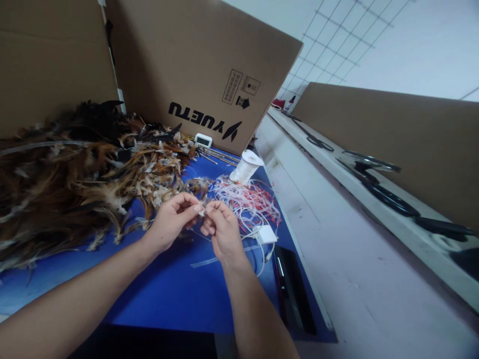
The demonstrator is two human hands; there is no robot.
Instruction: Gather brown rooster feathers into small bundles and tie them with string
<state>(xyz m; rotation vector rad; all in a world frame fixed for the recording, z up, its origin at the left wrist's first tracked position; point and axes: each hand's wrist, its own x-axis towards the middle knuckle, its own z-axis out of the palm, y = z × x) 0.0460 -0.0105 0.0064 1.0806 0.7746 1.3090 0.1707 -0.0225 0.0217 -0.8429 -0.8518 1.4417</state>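
My left hand (174, 217) and my right hand (223, 227) meet above the blue table, thumb and forefinger pinched on each side. Between their fingertips is the pale, fluffy base of a feather (202, 211). Brownish plumes rise just behind the fingers, and I cannot tell if they belong to the same feather. Left of my hands spreads a big heap of brown, black and cream feathers (108, 169). Close by on the right lies a tangle of white and red strips (249, 202), with a white spool (247, 167) standing behind it.
A large cardboard box (194, 65) stands at the back, a small digital display (203, 140) before it. Thin sticks (220, 156) lie nearby. A white adapter with cable (265, 234) and a black device (294, 291) lie right. Scissors (318, 141) rest on the ledge (337, 169).
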